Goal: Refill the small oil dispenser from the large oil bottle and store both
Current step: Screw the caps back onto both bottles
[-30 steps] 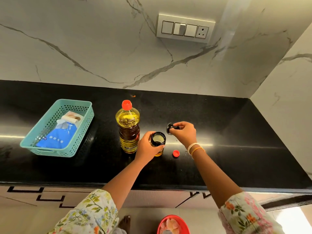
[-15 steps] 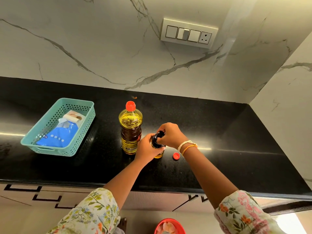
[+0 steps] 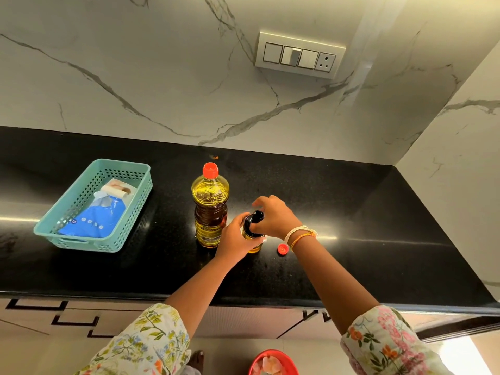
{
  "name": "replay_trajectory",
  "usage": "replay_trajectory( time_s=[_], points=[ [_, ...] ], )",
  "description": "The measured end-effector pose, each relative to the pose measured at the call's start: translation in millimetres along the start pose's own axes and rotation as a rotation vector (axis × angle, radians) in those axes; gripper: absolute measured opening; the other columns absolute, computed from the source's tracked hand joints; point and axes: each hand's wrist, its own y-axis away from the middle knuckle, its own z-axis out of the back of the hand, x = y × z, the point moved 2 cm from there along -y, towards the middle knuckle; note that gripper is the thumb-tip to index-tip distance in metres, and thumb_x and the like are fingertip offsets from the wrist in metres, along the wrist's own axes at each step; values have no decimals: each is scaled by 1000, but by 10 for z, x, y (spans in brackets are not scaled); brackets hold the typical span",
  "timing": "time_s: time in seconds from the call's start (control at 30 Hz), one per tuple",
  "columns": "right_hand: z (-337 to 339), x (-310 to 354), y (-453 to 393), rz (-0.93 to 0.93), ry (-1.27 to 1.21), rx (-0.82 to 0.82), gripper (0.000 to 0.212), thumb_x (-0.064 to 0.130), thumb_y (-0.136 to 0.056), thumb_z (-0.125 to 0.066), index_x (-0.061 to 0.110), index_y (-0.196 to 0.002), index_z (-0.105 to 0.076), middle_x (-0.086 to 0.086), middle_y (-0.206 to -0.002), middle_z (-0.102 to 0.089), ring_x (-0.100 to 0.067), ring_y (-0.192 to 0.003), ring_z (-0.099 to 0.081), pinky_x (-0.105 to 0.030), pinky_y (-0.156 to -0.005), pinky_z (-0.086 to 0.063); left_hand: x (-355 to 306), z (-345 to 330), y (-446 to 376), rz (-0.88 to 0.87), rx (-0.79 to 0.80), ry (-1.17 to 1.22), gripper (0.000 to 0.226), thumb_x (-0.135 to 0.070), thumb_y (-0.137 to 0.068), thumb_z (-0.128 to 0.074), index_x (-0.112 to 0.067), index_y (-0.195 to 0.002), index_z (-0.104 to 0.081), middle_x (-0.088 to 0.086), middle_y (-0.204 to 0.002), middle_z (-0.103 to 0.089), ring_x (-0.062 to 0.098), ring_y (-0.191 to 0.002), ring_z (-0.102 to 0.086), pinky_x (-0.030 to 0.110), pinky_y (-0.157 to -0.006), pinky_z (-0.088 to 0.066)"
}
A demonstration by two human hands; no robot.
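Whereas a second ago the right hand [image 3: 273, 216] held the black pump top [image 3: 254, 220] in the air off to the right of the open jar mouth, that top now sits on the small oil dispenser [image 3: 253, 234], and the thumb and fingers curl around it from above, pinching its collar. Half a second ago the same hand already covered the top; since then the index finger has lifted and spread a little, so the nozzle shows between the fingers. Wrapped around the dispenser's body from the left, the left hand [image 3: 234, 239] grips it as it did in both earlier frames, and the dispenser stands upright on the black countertop [image 3: 365, 239] in the same place. Just left of that grip, touching or nearly touching the left knuckles, stands the large oil bottle [image 3: 209, 209], upright, its red cap [image 3: 210, 169] on. Just right of the grip, below the right wrist with its bangles [image 3: 300, 235], a small red cap [image 3: 282, 249] lies on the counter, unmoved. Well to the left of both hands sits a teal basket [image 3: 127, 228] holding a blue pouch [image 3: 92, 219]. A switch panel [image 3: 299, 55] is on the marble wall beyond.
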Motion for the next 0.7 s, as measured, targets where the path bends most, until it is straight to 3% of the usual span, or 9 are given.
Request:
replay_trajectory(
  time_s=[0.1,0.2,0.3,0.4,0.7],
  points=[
    [4,-145,102,-99,-271,-192,43,44,-77,-63,20,-113,-60,2,-96,-58,-13,-88,-56,-30,-75,-47,45,-12,43,11,18,17,79,-33,-67,-87,-21,-135,-49,-4,-129,-61,10,-120,-53,22,-91,-39],
    [-115,-369,193,-291,-472,-343,20,30,-83,-53,17,-96,-62,2,-82,-64,-19,-80,-60,-27,-63,-45,97,-17,85,28,4,8,78,-29,-66,-88,-19,-135,-50,1,-134,-60,18,-128,-52,24,-94,-37],
    [-326,-649,239,-440,-252,-179,27,20,-82,-59,12,-108,-62,-10,-109,-62,-30,-99,-61,-29,-76,-45,130,-14,111,29,-1,-2,80,-27,-69,-87,-16,-138,-49,6,-138,-58,22,-132,-49,27,-100,-38],
    [-573,-831,319,-460,-86,-57,41,22,-80,-66,15,-120,-60,-12,-125,-51,-32,-110,-59,-33,-92,-47,129,-13,130,33,-11,-8,79,-28,-70,-86,-16,-139,-48,7,-139,-57,23,-133,-48,32,-103,-40],
    [-810,-888,317,-388,-16,-94,35,22,-87,-67,14,-121,-63,-12,-122,-55,-33,-110,-59,-40,-94,-49,59,60,184,-8,-49,-64,71,-37,-77,-80,-15,-137,-49,4,-136,-57,20,-128,-51,37,-104,-46]
  ],
)
